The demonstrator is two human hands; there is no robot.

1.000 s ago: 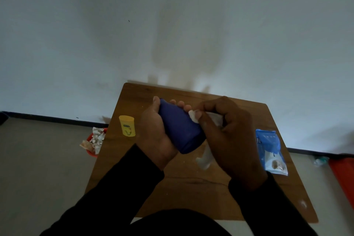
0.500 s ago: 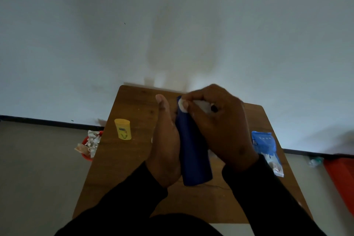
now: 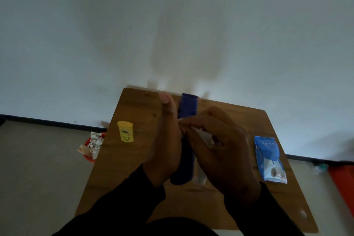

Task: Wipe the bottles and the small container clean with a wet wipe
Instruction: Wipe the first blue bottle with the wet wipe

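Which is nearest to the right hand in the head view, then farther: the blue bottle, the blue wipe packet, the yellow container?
1. Blue bottle: touching the right hand, on its left.
2. Blue wipe packet: on its right.
3. Yellow container: far left.

Both arms wear long black sleeves (image 3: pixel 122 203) that end at the wrists, leaving the hands bare.

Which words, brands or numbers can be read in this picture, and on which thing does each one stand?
None can be read.
Small yellow container: a dark label strip above a green mark, too blurred to read.
Blue wet wipe pack: a row of small pale marks near its top and tiny print on its left edge, too small to read.
Blue bottle: no print shows.
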